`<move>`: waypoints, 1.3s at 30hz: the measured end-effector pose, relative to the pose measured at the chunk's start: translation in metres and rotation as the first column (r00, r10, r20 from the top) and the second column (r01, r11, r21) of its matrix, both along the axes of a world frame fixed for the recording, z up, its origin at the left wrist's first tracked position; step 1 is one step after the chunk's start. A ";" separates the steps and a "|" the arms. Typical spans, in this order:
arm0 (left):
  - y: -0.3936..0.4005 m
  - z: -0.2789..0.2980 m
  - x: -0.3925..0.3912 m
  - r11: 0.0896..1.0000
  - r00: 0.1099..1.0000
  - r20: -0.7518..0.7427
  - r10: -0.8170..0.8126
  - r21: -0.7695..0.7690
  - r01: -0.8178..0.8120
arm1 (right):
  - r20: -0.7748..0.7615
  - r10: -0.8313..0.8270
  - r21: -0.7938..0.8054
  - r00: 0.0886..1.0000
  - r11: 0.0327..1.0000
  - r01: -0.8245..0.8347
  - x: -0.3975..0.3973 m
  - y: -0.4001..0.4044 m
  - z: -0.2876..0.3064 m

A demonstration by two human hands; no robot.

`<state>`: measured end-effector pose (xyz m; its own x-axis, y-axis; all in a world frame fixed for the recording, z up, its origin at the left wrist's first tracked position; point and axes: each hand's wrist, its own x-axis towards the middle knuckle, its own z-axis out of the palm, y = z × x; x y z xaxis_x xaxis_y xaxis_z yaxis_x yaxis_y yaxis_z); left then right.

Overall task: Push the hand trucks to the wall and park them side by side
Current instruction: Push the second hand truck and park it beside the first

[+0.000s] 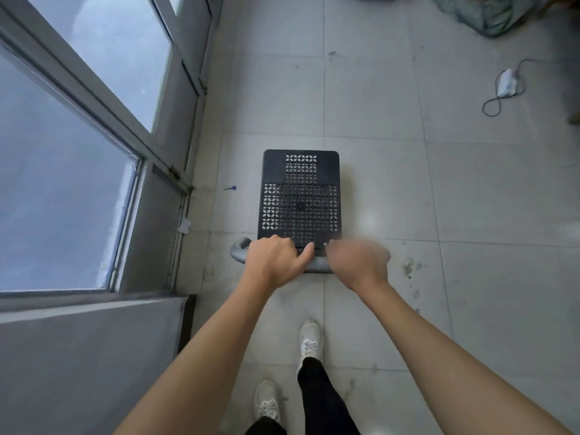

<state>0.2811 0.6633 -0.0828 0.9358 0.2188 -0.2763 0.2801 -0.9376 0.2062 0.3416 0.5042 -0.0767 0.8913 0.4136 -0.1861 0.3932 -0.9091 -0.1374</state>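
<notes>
A hand truck with a black perforated platform (300, 196) stands on the tiled floor in front of me, its grey handle bar (240, 250) nearest to me. My left hand (276, 262) is wrapped over the handle left of its middle. My right hand (357, 262) lies over the right part of the handle; it is blurred, so its grip is unclear. The wall with tall windows (94, 146) runs along the left, a short gap from the platform's left edge. Only this one hand truck is in view.
A white device with a grey cable (506, 84) lies on the floor at the right. A green-grey bundle (483, 11) sits at the top right. A small purple object (231, 188) lies by the wall. My feet in white shoes (309, 340) stand behind the truck.
</notes>
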 end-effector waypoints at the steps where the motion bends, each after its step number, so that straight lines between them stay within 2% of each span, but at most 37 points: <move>1: 0.004 -0.001 0.014 1.000 1.000 0.004 0.004 0.009 -0.004 | 0.003 0.006 -0.004 1.000 1.000 -0.005 0.014 0.004 -0.001; 13: 0.057 -0.009 0.183 0.999 1.000 0.028 -0.005 0.047 0.004 | -0.014 -0.015 0.013 1.000 1.000 0.015 0.188 0.056 -0.004; 28: 0.131 -0.013 0.404 0.998 0.998 0.006 -0.066 -0.012 0.066 | -0.053 -0.073 0.010 0.996 0.997 0.074 0.402 0.123 -0.009; 33: 0.142 -0.015 0.467 0.999 0.999 0.004 -0.044 -0.022 0.044 | -0.010 -0.052 0.005 0.999 0.999 0.052 0.467 0.135 -0.016; 39: 0.163 -0.012 0.553 1.000 1.000 0.005 -0.018 -0.018 0.018 | -0.042 -0.046 0.007 0.998 0.999 0.046 0.556 0.160 -0.015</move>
